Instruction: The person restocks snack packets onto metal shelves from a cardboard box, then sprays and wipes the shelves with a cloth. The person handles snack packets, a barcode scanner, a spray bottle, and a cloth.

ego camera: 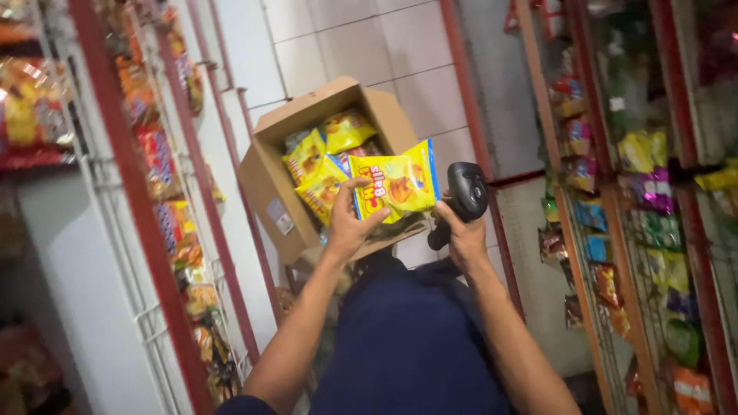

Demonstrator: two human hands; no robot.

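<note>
The left hand (350, 227) is gripping a yellow snack packet (396, 183) by its lower edge, holding it just above the open cardboard box (265, 173) full of similar packets. The right hand (463, 234) is clasping a black handheld scanner (466, 192) right beside the packet.

In a narrow shop aisle, a person's left hand (350, 227) holds up a yellow snack packet (396, 184) while the right hand (465, 234) grasps a black handheld scanner (465, 192) just beside it. Behind them sits an open cardboard box (269, 180) of similar yellow packets, between red-framed shelves (138, 192) of snacks.
</note>
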